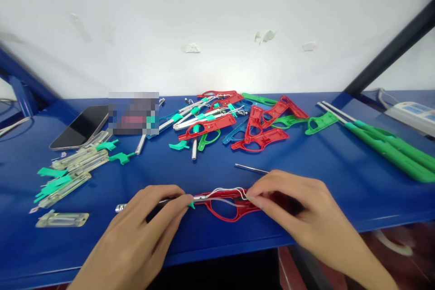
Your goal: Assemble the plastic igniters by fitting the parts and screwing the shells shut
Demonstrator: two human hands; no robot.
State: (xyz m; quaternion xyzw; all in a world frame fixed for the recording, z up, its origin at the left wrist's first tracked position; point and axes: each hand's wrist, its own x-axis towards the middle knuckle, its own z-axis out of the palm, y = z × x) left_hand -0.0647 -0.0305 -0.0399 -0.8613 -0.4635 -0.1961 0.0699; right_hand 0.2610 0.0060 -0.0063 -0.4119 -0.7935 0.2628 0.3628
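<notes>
- As the two hands face each other, a red shell [228, 220] lies between them on the blue table [163, 165], its loop toward the wearer.
- Metal tube [200, 198]: runs under the left fingers to the shell's left end; silver tip sticks out left of the hand.
- White wires [224, 189]: arch over the shell toward the right fingertips; a pale hose [224, 200] curves below them.
- Left hand [132, 231]: thumb and fingers pinching the metal tube, a teal piece [191, 205] just under the tips.
- Right hand [312, 208]: thumb and forefinger pinching the white wires at the shell's right part; shell contact, cannot tell.
- Thin metal rod [251, 169]: just beyond the right hand.
- Farther out, ahead of both hands: a heap of red shells [217, 124], with green and blue ones and silver tubes among them.
- Left of the left hand: clear tanks [64, 219], a phone [79, 127] beyond.
- Well right of the right hand: long green-handled pieces [387, 145].
</notes>
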